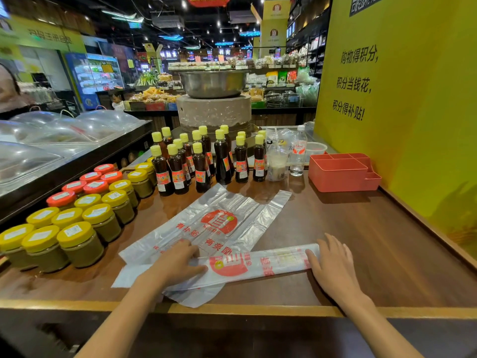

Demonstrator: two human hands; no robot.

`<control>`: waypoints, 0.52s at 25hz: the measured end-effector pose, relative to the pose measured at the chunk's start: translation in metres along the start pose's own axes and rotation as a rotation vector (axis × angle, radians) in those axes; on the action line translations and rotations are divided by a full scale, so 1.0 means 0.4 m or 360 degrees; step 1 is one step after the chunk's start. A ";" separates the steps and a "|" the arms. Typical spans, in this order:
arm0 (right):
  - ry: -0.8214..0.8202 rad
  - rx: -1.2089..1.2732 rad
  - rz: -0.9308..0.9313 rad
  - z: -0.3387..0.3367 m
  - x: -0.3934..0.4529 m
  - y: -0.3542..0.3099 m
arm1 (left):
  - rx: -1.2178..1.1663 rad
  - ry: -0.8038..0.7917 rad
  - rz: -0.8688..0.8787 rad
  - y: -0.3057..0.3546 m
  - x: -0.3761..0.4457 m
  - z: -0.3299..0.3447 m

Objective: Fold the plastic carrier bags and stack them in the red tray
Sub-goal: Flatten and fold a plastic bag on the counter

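From the head camera, a wooden table [361, 241] runs under both forearms. A folded bag [247, 264], narrowed into a long strip with red print, lies crosswise near the front edge. The left hand [178, 264] lies flat on the left part of that strip, fingers straight and spread, pressing down rather than gripping. The right hand [333, 264] rests palm down at the strip's right end, fingers straight, its thumb side touching the plastic; it clasps nothing. Under and behind the strip lies a second, flat bag [219, 218], unfolded, its two handles reaching toward the bottles; the strip overlaps its near end. The red tray [340, 174] stands at the far right of the table by the yellow wall [400, 99], well apart from both bags, and its compartments show no bags. Behind the flat bag stands a cluster of dark bottles [201, 161] with yellow caps. To the left sit jars [80, 228] with yellow lids and a few with red lids. Between the bottles and the tray are a lidded drink cup [277, 164] and a water bottle [298, 151]. Further back, a metal basin [214, 83] sits on a stone block [214, 112].
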State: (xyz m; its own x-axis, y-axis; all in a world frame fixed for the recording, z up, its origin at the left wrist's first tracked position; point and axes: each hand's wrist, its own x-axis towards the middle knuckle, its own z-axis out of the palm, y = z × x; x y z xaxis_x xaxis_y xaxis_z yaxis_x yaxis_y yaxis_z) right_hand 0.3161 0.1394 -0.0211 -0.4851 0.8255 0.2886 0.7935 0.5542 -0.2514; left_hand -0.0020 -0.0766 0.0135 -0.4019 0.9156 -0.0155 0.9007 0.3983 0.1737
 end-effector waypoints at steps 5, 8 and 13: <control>0.0097 0.0263 -0.0162 -0.012 -0.008 -0.016 | -0.0412 -0.0152 0.0074 0.012 0.021 -0.024; 0.0100 0.0440 -0.0218 -0.015 -0.019 -0.045 | -0.0624 -0.0157 0.0043 0.025 0.038 -0.041; -0.0134 0.0577 -0.0440 0.005 -0.020 -0.151 | -0.1280 -0.0021 -0.0387 0.075 0.065 -0.041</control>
State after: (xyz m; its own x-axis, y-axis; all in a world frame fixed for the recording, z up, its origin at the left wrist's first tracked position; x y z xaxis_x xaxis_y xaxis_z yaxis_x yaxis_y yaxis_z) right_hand 0.2713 0.0997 -0.0101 -0.7005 0.6390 0.3178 0.4579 0.7440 -0.4866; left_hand 0.0121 -0.0418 0.0345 -0.5630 0.8120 -0.1536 0.3952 0.4278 0.8129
